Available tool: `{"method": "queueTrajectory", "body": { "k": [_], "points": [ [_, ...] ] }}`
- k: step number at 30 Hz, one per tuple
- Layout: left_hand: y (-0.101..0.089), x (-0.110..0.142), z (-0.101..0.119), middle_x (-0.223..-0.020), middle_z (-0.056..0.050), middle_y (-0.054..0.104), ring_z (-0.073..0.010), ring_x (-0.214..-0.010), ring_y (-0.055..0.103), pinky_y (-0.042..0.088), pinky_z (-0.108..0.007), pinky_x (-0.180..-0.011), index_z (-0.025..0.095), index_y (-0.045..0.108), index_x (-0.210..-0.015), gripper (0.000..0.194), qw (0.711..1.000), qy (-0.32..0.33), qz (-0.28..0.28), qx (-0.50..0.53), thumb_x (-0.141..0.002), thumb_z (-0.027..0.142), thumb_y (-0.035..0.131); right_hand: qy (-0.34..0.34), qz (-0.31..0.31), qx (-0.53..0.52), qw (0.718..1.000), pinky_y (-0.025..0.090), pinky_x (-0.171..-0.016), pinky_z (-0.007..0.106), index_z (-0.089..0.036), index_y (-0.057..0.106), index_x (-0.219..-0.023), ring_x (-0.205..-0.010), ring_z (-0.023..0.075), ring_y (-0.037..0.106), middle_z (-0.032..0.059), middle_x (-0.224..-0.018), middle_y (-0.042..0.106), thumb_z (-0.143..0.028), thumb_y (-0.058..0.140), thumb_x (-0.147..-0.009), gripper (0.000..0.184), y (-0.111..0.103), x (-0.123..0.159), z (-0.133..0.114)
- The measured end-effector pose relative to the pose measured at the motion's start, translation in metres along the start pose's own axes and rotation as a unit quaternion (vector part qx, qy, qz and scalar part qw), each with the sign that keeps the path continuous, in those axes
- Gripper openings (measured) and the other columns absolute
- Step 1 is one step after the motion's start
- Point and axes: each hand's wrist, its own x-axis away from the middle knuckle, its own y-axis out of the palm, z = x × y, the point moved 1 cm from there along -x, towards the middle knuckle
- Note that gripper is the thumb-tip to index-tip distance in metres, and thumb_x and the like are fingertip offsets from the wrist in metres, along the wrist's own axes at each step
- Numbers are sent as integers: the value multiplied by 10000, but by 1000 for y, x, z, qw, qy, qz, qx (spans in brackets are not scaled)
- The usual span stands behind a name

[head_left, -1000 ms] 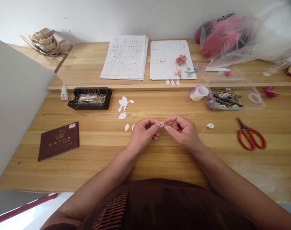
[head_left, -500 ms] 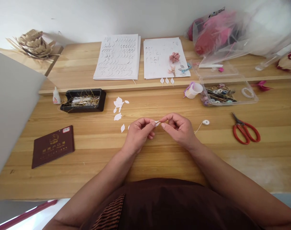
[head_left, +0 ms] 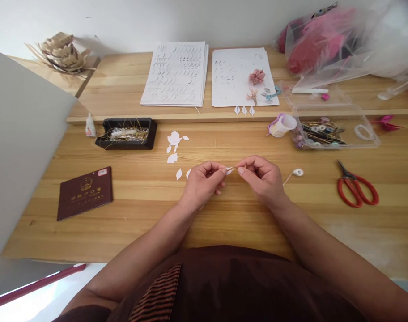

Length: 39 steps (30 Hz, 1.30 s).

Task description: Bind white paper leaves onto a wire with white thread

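My left hand [head_left: 204, 181] and my right hand [head_left: 261, 176] meet over the middle of the wooden table [head_left: 130, 205]. Both pinch a small white paper petal [head_left: 229, 170] between thumb and fingertips, the left from the left side, the right from the right. Loose white petals [head_left: 174, 147] lie on the table just left of my left hand. A thin thread runs from under my right hand to a small white spool [head_left: 298, 172].
Red scissors [head_left: 356, 188] lie at the right. A clear box [head_left: 338, 129] of threads and a white cup [head_left: 282, 125] stand behind. A black tray [head_left: 126, 133], glue bottle [head_left: 89, 125], maroon booklet [head_left: 85, 193], cut paper sheets [head_left: 177, 74] and plastic bags [head_left: 341, 40] surround.
The hands stay together on the petal with only small finger shifts. The view has swung slightly, so everything sits a little differently in frame.
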Motion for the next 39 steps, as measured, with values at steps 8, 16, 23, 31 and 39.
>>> {"method": "queueTrajectory", "body": {
  "k": [8, 16, 23, 31, 39],
  "points": [
    [0, 1, -4, -654, -2, 664, -87, -548, 597, 506, -160, -443, 152, 692, -874, 215, 999, 12, -17, -27, -840, 356, 749, 8, -22, 4, 1000, 250, -545, 294, -195, 723, -924, -540, 98, 301, -83, -591, 359, -269, 695, -896, 84, 0, 3, 0],
    [3, 3, 0, -729, -31, 693, -137, -676, 697, 552, -181, -472, 149, 683, -855, 247, 999, 8, -24, -21, -812, 373, 777, 16, -30, 45, 998, 269, -536, 290, -207, 730, -924, -546, 104, 315, -73, -598, 364, -321, 733, -884, 121, -1, 2, 1],
    [4, 5, 2, -728, -28, 689, -125, -670, 680, 572, -186, -496, 145, 686, -858, 209, 999, 10, -33, -33, -821, 337, 759, 4, -23, 65, 998, 254, -518, 282, -195, 705, -827, -521, 91, 301, -79, -565, 363, -293, 730, -866, 108, 1, 0, -1],
    [4, 3, -1, -703, -34, 690, -119, -622, 677, 576, -192, -509, 133, 710, -883, 282, 999, 5, -41, -20, -877, 414, 738, 5, -11, 57, 998, 253, -516, 280, -199, 682, -774, -515, 87, 299, -78, -554, 366, -267, 713, -843, 103, 3, -1, -5],
    [0, -1, -7, -900, -79, 745, -147, -700, 734, 551, -187, -454, 145, 727, -961, 333, 999, -5, -48, 18, -933, 472, 675, 27, -7, 33, 999, 239, -516, 283, -207, 671, -749, -520, 89, 289, -72, -555, 363, -277, 728, -820, 114, 3, -2, -8]
  ]
}}
